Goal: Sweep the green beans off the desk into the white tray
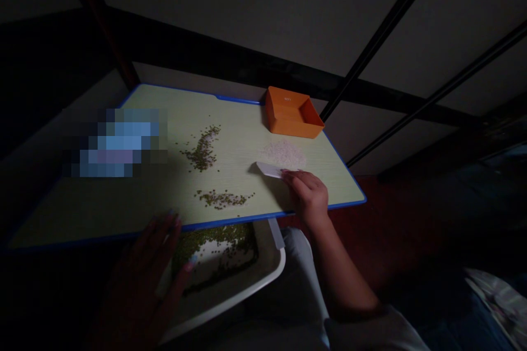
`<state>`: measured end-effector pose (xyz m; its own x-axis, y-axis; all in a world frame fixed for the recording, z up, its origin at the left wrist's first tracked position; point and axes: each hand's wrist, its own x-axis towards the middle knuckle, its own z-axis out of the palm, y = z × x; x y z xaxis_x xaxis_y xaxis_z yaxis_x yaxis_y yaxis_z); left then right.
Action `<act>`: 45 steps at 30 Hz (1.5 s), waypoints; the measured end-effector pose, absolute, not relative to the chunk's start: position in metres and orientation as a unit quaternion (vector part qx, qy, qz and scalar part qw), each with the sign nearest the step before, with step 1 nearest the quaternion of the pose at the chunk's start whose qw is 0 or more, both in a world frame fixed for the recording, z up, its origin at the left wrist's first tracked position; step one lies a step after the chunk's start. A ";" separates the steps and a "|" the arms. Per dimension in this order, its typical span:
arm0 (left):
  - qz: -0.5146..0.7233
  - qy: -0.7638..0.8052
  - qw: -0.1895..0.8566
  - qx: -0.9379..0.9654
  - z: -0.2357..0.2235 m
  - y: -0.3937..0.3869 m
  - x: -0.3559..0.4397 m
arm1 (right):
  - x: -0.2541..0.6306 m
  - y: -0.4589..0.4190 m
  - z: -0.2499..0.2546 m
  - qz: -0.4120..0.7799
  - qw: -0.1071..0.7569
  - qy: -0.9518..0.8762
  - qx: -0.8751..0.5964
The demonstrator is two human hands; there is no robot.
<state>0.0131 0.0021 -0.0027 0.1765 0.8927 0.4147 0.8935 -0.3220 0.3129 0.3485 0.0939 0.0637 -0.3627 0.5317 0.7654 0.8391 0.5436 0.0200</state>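
So the right hand (309, 194) had its grip pinched closed on a white card (269, 170), held low over the surface (242, 137), toward the right end of the near edge. Just past the card was a thin heap of pale grains (284, 152), and beyond that an orange box (294, 127) sat open side up in the far right corner.

Nearer the middle there was a patch of green beans (203, 153) with pale bits mixed in, plus a smaller strip of beans (220, 199) along the near edge.

The left hand (154, 263) was in deep shadow by the near edge, over the white tub (281, 261). Its grip was spread, thumb well apart from the fingers, nothing visibly held; too dark to tell if it touched the tub. More green beans (236, 233) lay in there. The blue-ish thing (119, 142) by the left edge was too blurred to make out.
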 end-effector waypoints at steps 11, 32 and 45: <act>-0.273 -0.579 0.003 -0.768 -0.001 0.000 0.014 | 0.353 0.057 0.079 -0.153 0.382 -0.827 -0.384; -0.273 -0.586 -0.015 -0.763 -0.003 0.000 0.014 | 0.353 0.026 0.082 -0.148 0.371 -0.844 -0.359; -0.270 -0.583 -0.026 -0.766 -0.001 0.001 0.012 | 0.351 0.017 0.091 -0.095 0.368 -0.864 -0.329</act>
